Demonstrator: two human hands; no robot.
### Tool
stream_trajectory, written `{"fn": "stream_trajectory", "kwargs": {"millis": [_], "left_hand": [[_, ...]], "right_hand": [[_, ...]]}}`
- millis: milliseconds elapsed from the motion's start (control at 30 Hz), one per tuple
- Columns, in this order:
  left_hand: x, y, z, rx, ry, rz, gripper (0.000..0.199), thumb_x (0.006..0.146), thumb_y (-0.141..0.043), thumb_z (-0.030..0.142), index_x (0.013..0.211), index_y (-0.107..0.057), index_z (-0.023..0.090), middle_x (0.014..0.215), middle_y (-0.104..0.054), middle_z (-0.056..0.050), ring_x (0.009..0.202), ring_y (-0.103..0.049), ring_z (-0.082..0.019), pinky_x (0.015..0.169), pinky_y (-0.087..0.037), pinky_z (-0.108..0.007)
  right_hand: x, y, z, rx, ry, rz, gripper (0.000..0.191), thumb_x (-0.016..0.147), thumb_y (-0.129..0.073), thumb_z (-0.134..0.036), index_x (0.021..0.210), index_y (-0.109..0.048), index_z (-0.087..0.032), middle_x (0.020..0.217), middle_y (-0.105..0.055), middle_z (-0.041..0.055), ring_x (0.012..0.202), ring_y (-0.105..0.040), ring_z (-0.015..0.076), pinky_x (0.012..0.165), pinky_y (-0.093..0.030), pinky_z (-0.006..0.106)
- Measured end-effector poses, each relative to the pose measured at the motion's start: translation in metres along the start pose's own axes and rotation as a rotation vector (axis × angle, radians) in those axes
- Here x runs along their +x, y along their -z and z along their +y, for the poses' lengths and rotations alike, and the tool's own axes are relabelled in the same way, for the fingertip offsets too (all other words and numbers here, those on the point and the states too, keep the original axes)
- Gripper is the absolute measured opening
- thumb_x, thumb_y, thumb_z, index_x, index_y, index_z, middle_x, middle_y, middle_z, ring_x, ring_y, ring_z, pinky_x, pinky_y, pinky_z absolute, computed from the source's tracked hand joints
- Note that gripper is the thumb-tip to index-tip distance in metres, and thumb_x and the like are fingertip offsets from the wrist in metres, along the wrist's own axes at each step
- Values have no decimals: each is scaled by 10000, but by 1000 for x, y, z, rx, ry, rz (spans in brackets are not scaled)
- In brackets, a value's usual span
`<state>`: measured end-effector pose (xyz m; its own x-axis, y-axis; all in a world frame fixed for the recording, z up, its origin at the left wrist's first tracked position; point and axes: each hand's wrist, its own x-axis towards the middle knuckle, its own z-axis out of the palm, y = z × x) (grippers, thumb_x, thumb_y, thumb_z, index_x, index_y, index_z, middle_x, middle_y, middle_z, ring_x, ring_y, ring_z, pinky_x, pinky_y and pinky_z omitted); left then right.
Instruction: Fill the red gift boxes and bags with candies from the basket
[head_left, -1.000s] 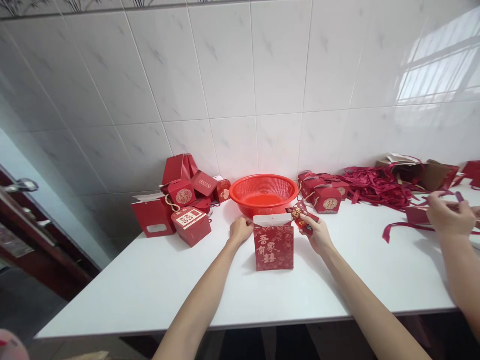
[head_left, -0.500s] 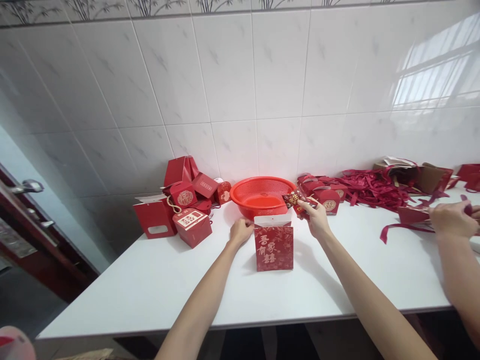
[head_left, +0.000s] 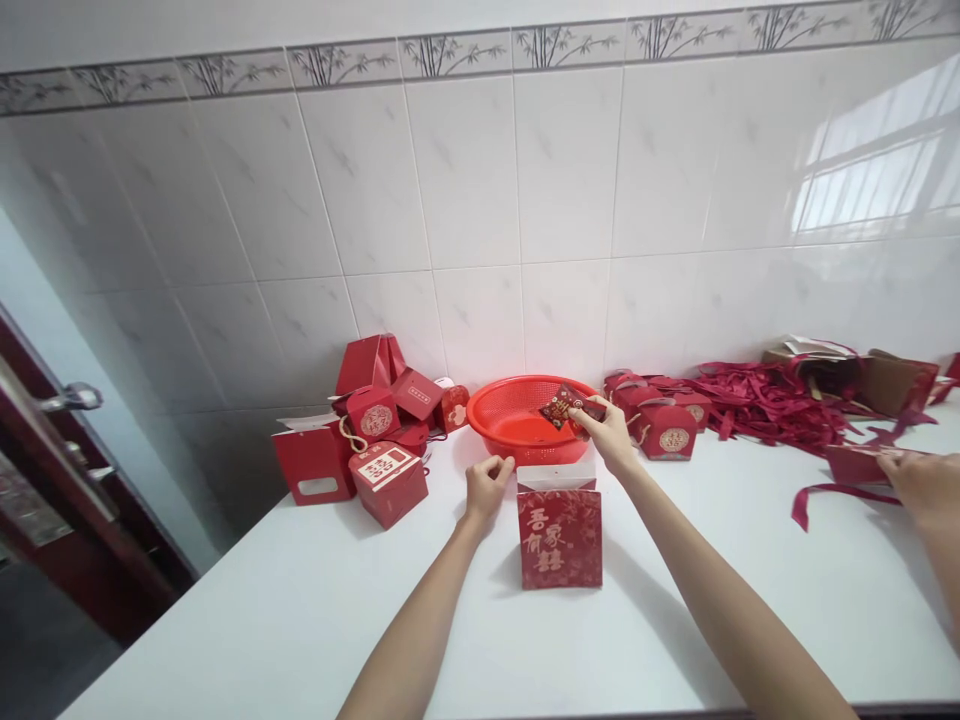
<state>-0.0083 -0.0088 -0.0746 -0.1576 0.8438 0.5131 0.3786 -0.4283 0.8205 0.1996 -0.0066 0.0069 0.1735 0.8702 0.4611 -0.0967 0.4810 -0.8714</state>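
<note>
At the left of the white tabletop (head_left: 262,620), a red card box with an oval cut-out (head_left: 319,457) and a red tapered card box with a pale label (head_left: 390,490) sit at the front of a pile, placed much as they were a second ago. Right of them is a round orange-red plastic basin with a perforated wall (head_left: 490,407). In front of the basin the left hand (head_left: 487,487) keeps its place, fingers curled in and thumb tip towards the upright dark-red card carton with pale lettering (head_left: 561,540); whether thumb and carton touch, I cannot tell. The carton has not shifted, its white inner flap still raised; its inside is hidden.

The clear change is the glossy dark-red packet with gold print (head_left: 559,408): a second ago it was low beside the carton's right edge, and now it is held up over the basin. The right hand (head_left: 602,435) pinches it between thumb and fingers; whether there is a second packet is unclear. I judge that the handling has moved from the carton to the basin, with the packet not yet let go.

Farther right, small red card boxes with round gold emblems (head_left: 673,428) and a heap of crimson ribbons (head_left: 765,400) lie by the wall, and at the edge a co-worker's blurred hand (head_left: 926,480) has lowered onto a flat dark-red card piece (head_left: 859,465)
</note>
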Motion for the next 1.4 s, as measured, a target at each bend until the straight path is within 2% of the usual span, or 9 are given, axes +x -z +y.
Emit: {"fn": "stream_trajectory", "kwargs": {"millis": [233, 367, 467, 567, 733, 900, 1100, 1233, 1400], "left_hand": [[3, 3, 32, -15, -368, 114, 246, 823, -571, 325, 608, -574, 206, 611, -568, 2, 594, -512, -145, 624, -407, -262], [17, -2, 46, -10, -438, 73, 96, 831, -583, 259, 779, -646, 208, 759, -644, -23, 703, -597, -166, 689, -471, -270], [35, -10, 54, -15, -371, 4, 196, 789, -616, 239, 970, -683, 204, 917, -690, -63, 835, -649, -204, 794, -505, -325], [53, -20, 60, -62, -218, -101, 359, 752, -675, 259, 1104, -675, 187, 1007, -711, -96, 929, -665, -241, 897, -496, -395], [71, -34, 58, -384, 29, -304, 421, 692, -774, 381, 1041, -692, 160, 1040, -734, -117, 911, -687, -249, 850, -528, -384], [74, -36, 50, -522, 105, -283, 424, 675, -806, 487, 901, -727, 137, 858, -744, -89, 796, -674, -213, 767, -541, -334], [68, -32, 49, -585, 240, -275, 385, 648, -836, 474, 826, -721, 153, 842, -713, -61, 805, -655, -195, 756, -551, -313], [67, -29, 48, -659, 371, -297, 392, 611, -856, 456, 806, -694, 157, 904, -703, -76, 873, -658, -220, 733, -566, -323], [69, -28, 51, -772, 402, -275, 411, 553, -890, 413, 810, -701, 154, 939, -710, -72, 885, -655, -199, 775, -554, -306]], "right_hand": [[6, 4, 12, -113, 53, -30, 227, 667, -733, -372, 649, -585, -201, 536, -546, -33, 512, -457, 126, 500, -353, 252], [15, 1, 15, -142, 96, -58, 223, 672, -722, -381, 651, -600, -195, 572, -575, -20, 545, -475, 135, 532, -367, 260], [20, -2, 18, -124, 64, -91, 251, 681, -730, -412, 679, -603, -195, 572, -583, -22, 529, -483, 133, 529, -381, 263], [23, -5, 18, -52, 9, -127, 297, 664, -766, -445, 710, -613, -194, 576, -592, -25, 511, -496, 129, 514, -399, 262], [29, -11, 21, 66, -49, -168, 363, 621, -828, -475, 719, -640, -181, 569, -600, -28, 494, -491, 114, 496, -403, 249], [39, -13, 27, 195, -171, -115, 374, 602, -867, -466, 709, -657, -176, 632, -639, -6, 539, -533, 120, 498, -417, 236], [53, -19, 34, 381, -395, 22, 437, 484, -927, -445, 692, -654, -173, 652, -664, -1, 561, -570, 113, 484, -441, 211], [57, -27, 44, 405, -440, 18, 459, 491, -925, -476, 675, -639, -167, 604, -636, -16, 535, -554, 99, 468, -438, 197], [54, -30, 45, 400, -445, -61, 408, 566, -901, -466, 703, -653, -172, 626, -644, -9, 530, -557, 99, 475, -461, 203]]}}
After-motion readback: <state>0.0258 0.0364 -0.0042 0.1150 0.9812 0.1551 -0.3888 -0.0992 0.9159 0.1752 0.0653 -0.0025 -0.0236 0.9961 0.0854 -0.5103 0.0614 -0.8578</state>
